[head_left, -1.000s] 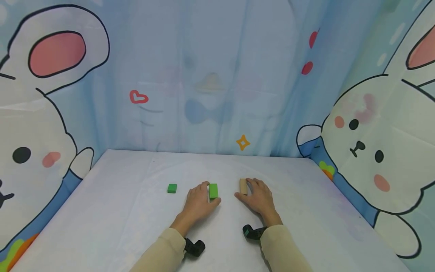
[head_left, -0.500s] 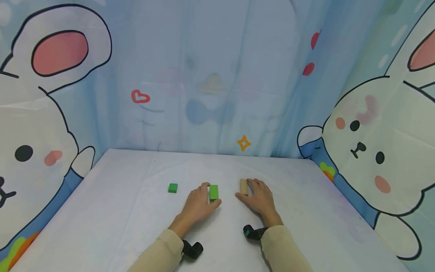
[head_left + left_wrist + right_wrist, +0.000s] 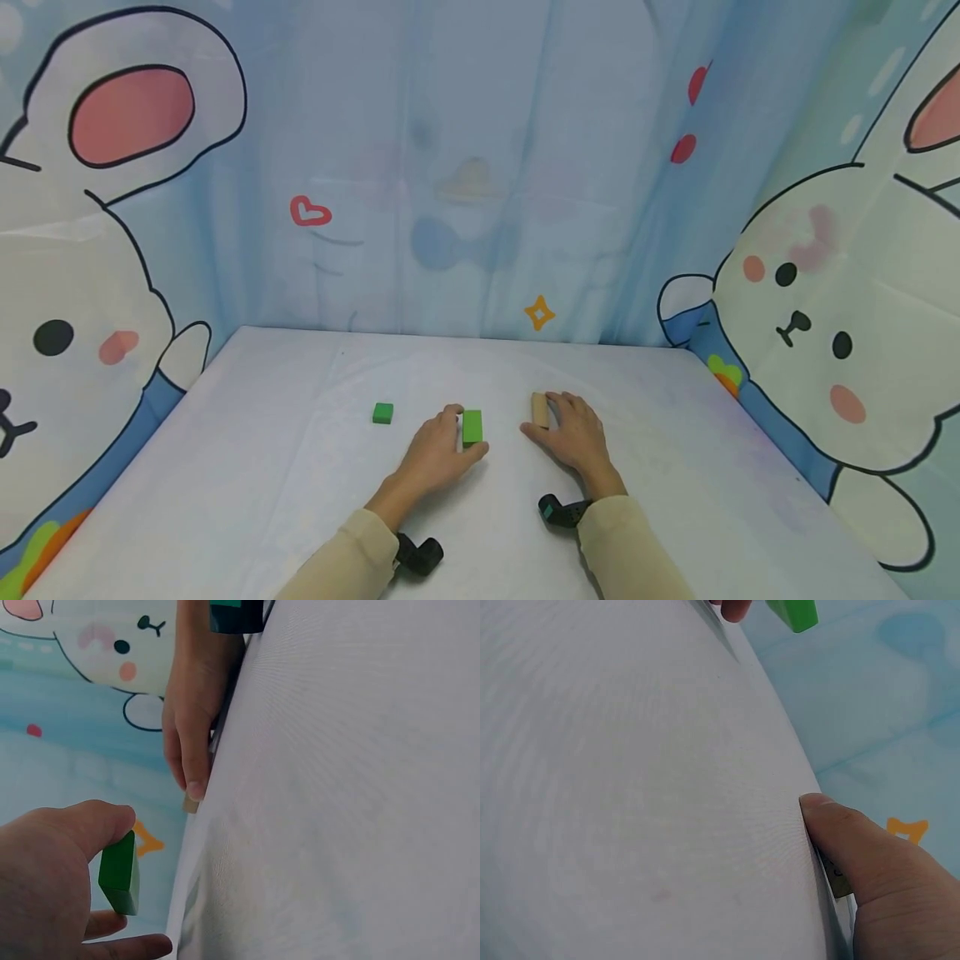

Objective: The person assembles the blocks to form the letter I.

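Observation:
My left hand (image 3: 433,454) pinches a light green rectangular block (image 3: 472,427) between thumb and fingers. In the left wrist view that green block (image 3: 118,874) sits against the thumb tip, and the right wrist view has the block (image 3: 795,613) raised over the tabletop. To the right, my right hand (image 3: 573,437) grips a plain wooden block (image 3: 539,410) low at the table, thumb at its near end and fingers at its far end. Much of this wooden block (image 3: 838,881) hides behind the thumb in the right wrist view. A smaller, darker green block (image 3: 382,413) lies left of my left hand.
A white cloth covers the table (image 3: 247,467). Behind it hangs a blue curtain (image 3: 360,150) printed with rabbits, closing off the back and both sides. Each wrist carries a black camera mount, the left mount (image 3: 420,554) close over the cloth.
The light green block has come slightly nearer to me, and my left wrist has shifted a little left and back. My right hand keeps its hold on the wooden block, almost still.

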### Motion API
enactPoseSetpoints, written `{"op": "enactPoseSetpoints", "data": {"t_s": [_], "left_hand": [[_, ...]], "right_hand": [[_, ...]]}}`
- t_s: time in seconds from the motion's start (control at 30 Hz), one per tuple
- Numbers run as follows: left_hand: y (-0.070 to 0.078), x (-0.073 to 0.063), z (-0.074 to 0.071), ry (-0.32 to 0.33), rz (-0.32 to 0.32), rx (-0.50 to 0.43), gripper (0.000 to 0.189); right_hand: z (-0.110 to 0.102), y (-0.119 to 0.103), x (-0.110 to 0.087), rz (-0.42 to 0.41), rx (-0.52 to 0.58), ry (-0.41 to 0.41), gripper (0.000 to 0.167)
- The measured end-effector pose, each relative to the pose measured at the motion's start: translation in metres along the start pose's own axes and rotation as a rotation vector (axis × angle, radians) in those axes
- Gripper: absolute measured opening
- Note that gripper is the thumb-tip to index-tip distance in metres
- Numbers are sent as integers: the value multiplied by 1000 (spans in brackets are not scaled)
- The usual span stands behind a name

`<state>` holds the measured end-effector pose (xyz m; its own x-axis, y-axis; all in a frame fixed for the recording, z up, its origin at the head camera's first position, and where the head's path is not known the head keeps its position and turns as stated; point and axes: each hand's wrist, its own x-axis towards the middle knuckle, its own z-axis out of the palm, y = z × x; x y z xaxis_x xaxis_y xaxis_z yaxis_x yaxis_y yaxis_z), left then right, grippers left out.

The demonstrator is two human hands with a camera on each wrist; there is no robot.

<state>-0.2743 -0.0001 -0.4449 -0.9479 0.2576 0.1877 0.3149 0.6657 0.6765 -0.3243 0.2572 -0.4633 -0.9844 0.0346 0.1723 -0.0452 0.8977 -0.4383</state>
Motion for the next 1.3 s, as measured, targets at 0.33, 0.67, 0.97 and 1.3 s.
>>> {"op": "enactPoseSetpoints", "data": {"t_s": [0.33,0.67,0.97,1.3], "left_hand": [[3,-5,-7,-24,-30,-26,73],[7,-11,-8,-44,-58,-30,74],[8,-18,-8,-38,-32,10,74],[8,-24,-9,-55,-15,14,77]], "right_hand": [[0,-1,1,-9,-10,5,85],[1,-1,1,-12,-8,1,85],[3,0,1,0,-4,-2,86],[2,0,1,-4,0,2,85]]}}
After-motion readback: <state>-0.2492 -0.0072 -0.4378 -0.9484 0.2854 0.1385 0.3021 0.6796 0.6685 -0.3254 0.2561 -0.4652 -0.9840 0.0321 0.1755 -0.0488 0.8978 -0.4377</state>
